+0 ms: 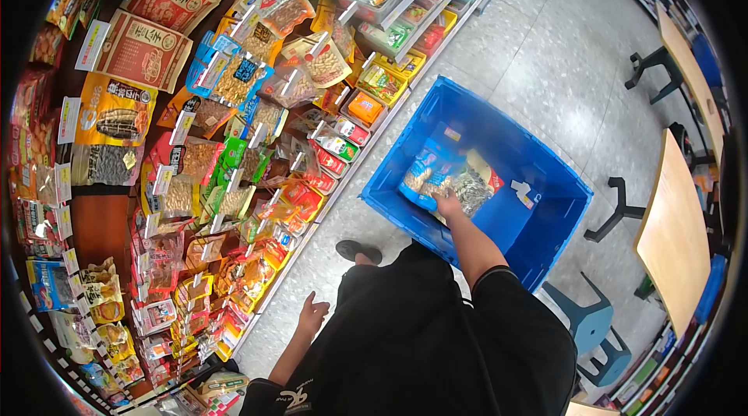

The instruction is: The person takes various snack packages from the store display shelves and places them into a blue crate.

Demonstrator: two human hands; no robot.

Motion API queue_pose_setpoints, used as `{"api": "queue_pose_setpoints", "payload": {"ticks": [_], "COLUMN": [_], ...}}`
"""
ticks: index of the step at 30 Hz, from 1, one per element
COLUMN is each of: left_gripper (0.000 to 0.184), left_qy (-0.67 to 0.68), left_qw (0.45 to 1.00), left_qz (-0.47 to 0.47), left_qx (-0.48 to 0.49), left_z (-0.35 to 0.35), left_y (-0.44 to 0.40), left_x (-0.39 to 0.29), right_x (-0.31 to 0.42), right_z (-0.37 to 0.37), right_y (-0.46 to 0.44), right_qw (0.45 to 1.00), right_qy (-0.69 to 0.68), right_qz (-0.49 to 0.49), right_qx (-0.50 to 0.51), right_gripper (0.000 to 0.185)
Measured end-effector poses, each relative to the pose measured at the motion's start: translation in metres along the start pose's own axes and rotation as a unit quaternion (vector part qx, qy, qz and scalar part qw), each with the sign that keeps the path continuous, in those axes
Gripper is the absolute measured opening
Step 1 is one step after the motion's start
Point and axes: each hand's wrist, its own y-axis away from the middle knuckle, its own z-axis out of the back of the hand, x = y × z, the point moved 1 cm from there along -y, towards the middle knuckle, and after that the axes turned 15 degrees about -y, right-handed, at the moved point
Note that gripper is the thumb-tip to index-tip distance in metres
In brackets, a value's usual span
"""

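My right hand [447,206] reaches down into a blue plastic crate [388,180] on the floor. Its fingers grip the lower edge of a blue and clear snack bag [427,168] that shows pale, nut-like pieces. Against that bag lies another clear bag [474,188] of greyish seed-like food with a cream and red top. A small white paper label [522,195] is at the crate's bottom. My left hand [312,313] hangs beside my body, fingers apart, holding nothing, between me and the snack shelves.
Racks of hanging snack packets [226,73] with price tags fill the left side. Packets in bins [382,82] line the shelf edge by the floor. Right of the crate are wooden-topped tables [676,229] and blue-grey stools [584,324].
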Motion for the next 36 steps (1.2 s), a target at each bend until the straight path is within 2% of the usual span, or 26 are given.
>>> {"api": "queue_pose_setpoints", "payload": {"ticks": [3, 5, 7, 8, 9, 10, 11, 12, 13, 15, 19, 21, 24, 25, 27, 28, 29, 31, 36], "left_gripper": [0.08, 0.081, 0.083, 0.084, 0.085, 0.08, 0.077, 0.075, 0.072, 0.061, 0.046, 0.037, 0.032, 0.031, 0.042, 0.054, 0.063, 0.091, 0.115], "left_qy": [-0.046, -0.074, -0.088, -0.089, -0.124, -0.175, -0.192, -0.21, -0.222, -0.24, -0.13, -0.041, 0.113, 0.102, 0.188, 0.174, 0.201, 0.163, 0.12], "left_qw": [0.999, 0.997, 0.996, 0.996, 0.992, 0.984, 0.981, 0.976, 0.971, 0.956, 0.93, 0.919, 0.842, 0.797, 0.758, 0.738, 0.745, 0.75, 0.769], "left_qz": [0.012, 0.017, 0.0, -0.007, 0.007, -0.024, -0.035, -0.045, -0.065, -0.113, -0.208, -0.238, -0.385, -0.433, -0.467, -0.493, -0.489, -0.449, -0.401], "left_qx": [0.005, 0.003, 0.014, 0.009, 0.013, -0.001, -0.02, -0.039, -0.059, -0.129, -0.274, -0.311, -0.361, -0.409, -0.414, -0.427, -0.406, -0.458, -0.482], "left_z": [-0.004, 0.0, 0.01, 0.021, 0.027, 0.03, 0.038, 0.048, 0.056, 0.075, 0.14, 0.186, 0.27, 0.303, 0.362, 0.391, 0.419, 0.468, 0.539], "left_y": [-0.002, -0.003, -0.008, -0.008, -0.004, -0.029, -0.027, -0.024, -0.019, -0.032, -0.024, -0.006, 0.048, 0.049, 0.066, 0.074, 0.076, 0.066, 0.025], "left_x": [0.003, 0.007, 0.015, 0.02, 0.013, 0.044, 0.041, 0.024, 0.011, 0.002, -0.062, -0.1, -0.154, -0.161, -0.182, -0.191, -0.199, -0.212, -0.235], "right_x": [-0.02, -0.055, -0.104, -0.126, -0.093, -0.099, -0.094, -0.126, -0.137, -0.094, -0.053, -0.04, -0.026, -0.012, -0.006, 0.0, 0.018, 0.035, 0.068], "right_z": [0.011, 0.017, 0.029, 0.034, 0.048, 0.057, 0.064, 0.068, 0.079, 0.076, 0.062, 0.053, 0.028, 0.01, -0.016, -0.031, -0.054, -0.09, -0.147], "right_y": [-0.002, -0.015, -0.04, -0.046, 0.007, 0.014, 0.027, -0.002, 0.0, 0.042, 0.084, 0.085, 0.088, 0.101, 0.107, 0.112, 0.139, 0.157, 0.186], "right_qw": [1.0, 0.998, 0.998, 0.996, 0.986, 0.979, 0.97, 0.96, 0.948, 0.97, 0.977, 0.981, 0.973, 0.976, 0.968, 0.964, 0.971, 0.972, 0.953], "right_qy": [0.01, -0.031, -0.004, -0.059, -0.134, -0.175, -0.221, -0.267, -0.302, -0.218, -0.196, -0.185, -0.227, -0.218, -0.24, -0.249, -0.212, -0.192, -0.208], "right_qz": [0.008, 0.007, -0.037, -0.032, -0.097, -0.103, -0.1, -0.059, -0.065, -0.105, -0.083, -0.054, 0.005, 0.025, 0.067, 0.088, 0.108, 0.138, 0.213], "right_qx": [-0.006, -0.046, -0.043, -0.054, -0.018, -0.032, -0.003, 0.058, 0.072, 0.013, -0.005, -0.001, 0.038, 0.014, 0.032, 0.042, -0.006, 0.008, 0.051], "right_gripper": [0.081, 0.072, 0.061, 0.049, 0.042, 0.036, 0.031, 0.029, 0.029, 0.03, 0.03, 0.029, 0.025, 0.019, 0.016, 0.015, 0.015, 0.016, 0.016]}}
